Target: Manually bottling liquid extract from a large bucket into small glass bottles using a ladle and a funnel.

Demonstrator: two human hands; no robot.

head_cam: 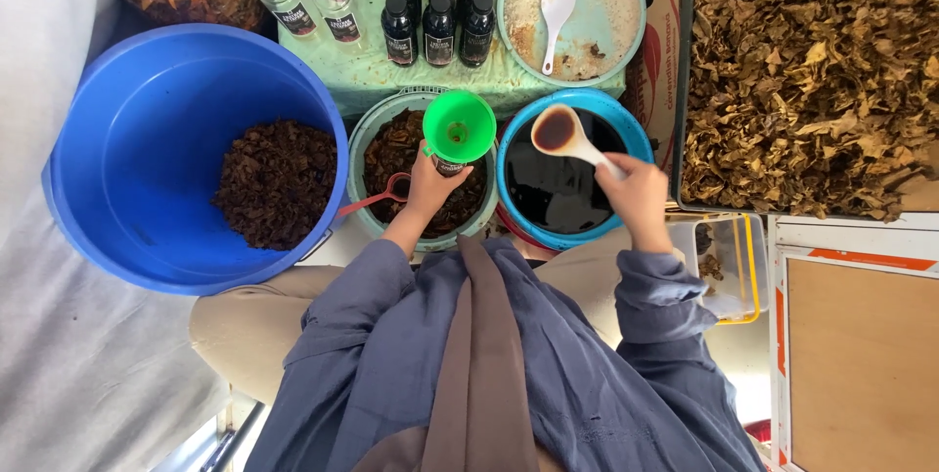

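Leftmost, a big blue tub holds a heap of dark chopped matter. Next, over a teal bowl of the same stuff, the left hand is wrapped tight around a small bottle with a green funnel sitting in its neck; the bottle looks light and top-heavy, so it is best gripped low on the body. Further right, the right hand pinches the handle of a white ladle, its cup full of brown liquid, above a blue basin of dark liquid; it would likely spill if tipped
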